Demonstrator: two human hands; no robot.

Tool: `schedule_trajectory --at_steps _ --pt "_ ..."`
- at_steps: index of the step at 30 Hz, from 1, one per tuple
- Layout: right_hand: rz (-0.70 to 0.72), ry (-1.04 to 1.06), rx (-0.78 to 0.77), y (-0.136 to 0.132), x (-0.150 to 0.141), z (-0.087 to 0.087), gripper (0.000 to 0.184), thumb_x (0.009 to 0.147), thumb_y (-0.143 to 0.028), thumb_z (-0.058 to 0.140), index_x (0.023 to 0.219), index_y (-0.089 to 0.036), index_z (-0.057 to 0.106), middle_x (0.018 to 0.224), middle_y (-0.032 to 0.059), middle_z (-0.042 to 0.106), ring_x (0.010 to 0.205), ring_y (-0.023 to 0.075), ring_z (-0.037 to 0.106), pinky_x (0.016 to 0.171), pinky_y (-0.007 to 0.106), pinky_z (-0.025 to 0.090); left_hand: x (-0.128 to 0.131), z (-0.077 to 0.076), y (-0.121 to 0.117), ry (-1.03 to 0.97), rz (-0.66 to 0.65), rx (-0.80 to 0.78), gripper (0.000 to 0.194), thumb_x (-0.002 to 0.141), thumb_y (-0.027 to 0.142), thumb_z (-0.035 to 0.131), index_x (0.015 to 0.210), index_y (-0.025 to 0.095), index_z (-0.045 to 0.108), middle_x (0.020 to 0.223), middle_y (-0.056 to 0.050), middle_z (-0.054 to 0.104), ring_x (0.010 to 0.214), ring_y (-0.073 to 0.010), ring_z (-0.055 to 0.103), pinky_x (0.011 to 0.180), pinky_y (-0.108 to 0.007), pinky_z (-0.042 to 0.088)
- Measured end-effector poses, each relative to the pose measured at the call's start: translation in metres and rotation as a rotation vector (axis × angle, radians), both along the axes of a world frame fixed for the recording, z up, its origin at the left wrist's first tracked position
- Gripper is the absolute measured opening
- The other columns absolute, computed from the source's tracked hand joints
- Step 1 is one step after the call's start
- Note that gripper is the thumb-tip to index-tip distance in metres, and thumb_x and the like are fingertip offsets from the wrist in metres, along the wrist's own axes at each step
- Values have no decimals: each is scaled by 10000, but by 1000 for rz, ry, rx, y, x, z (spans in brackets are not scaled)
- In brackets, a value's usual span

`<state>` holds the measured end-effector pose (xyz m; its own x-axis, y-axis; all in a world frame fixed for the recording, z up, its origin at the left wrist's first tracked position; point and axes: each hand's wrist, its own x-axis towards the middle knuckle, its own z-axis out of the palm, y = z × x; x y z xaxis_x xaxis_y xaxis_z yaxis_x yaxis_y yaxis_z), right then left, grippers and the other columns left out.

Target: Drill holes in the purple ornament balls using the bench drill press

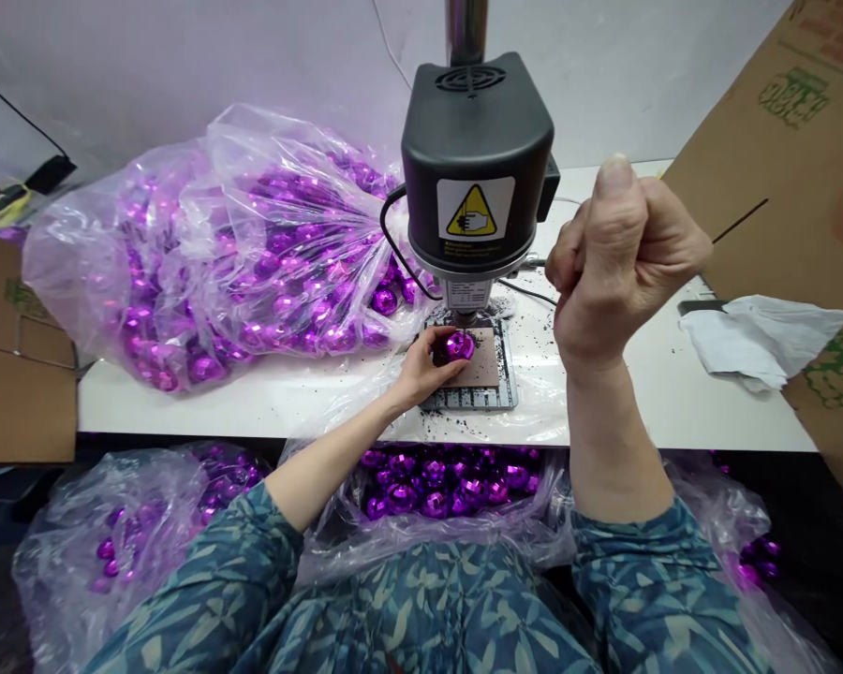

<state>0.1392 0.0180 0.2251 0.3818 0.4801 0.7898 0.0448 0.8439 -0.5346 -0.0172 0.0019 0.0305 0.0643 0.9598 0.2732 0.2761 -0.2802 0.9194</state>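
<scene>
My left hand (421, 367) grips a shiny purple faceted ball (459, 345), holding it on the small brown pad (483, 367) of the machine base, right under the spindle of a black bench drill press (476, 159). My right hand (614, 262) is raised to the right of the drill head, closed in a fist around its thin lever handle (539, 264), thumb up. The lever is mostly hidden inside the fist.
A large clear plastic bag (203, 253) full of purple balls lies on the white table at left. More bags of purple balls sit below the table edge (436, 491) and at lower left (112, 543). Cardboard boxes stand at right (801, 187) and left. White crumpled paper (759, 337) lies at right.
</scene>
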Motion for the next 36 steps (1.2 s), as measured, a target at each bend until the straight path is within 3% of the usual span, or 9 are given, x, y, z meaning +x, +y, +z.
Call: schedule_trajectory --at_steps 6,10,15,20,27,31,36 --pt "4 -32 -5 0 3 2 614 855 -608 607 481 -203 336 397 -56 311 370 45 255 453 327 180 -6 -5 2 -74 -7 -66 576 744 338 874 1244 169 643 1191 -118 709 1079 -250 685 980 -410 553" --pt "0 -111 -50 11 6 9 606 819 -672 585 495 -212 360 426 -46 343 402 61 272 461 321 227 -8 -9 8 -99 -36 -74 565 776 339 849 1283 189 649 1238 -113 693 1124 -257 674 1026 -414 534" --pt "64 -135 -65 26 8 20 575 827 -612 605 491 -224 345 459 -31 326 422 84 253 485 333 228 -9 -8 12 -16 -55 -13 517 810 320 816 1289 208 658 1236 -101 677 1160 -270 652 1044 -428 521" --pt "29 -161 -97 31 8 21 604 753 -696 552 491 -212 304 466 -23 310 450 78 243 481 316 231 1 -5 3 58 -75 53 515 793 280 832 1264 221 633 1248 -103 641 1176 -272 640 1050 -451 533" --pt "80 -136 -75 28 7 22 608 717 -724 549 490 -209 321 446 -40 308 415 58 235 468 316 214 15 -12 -3 -43 3 -7 534 760 256 858 1219 203 591 1226 -109 664 1145 -274 667 1032 -464 550" --pt "66 -80 -28 15 3 15 644 772 -787 466 515 -212 334 429 -42 328 392 52 276 453 317 226 13 -16 -1 -27 12 11 552 755 263 869 1235 205 602 1244 -112 666 1179 -282 657 1057 -469 535" --pt "-50 -2 -43 -7 0 -10 608 895 -559 598 529 -204 266 418 -51 304 385 45 264 433 300 228 12 -18 0 -2 18 56 553 759 256 875 1240 196 608 1225 -111 674 1151 -271 662 1047 -465 538"
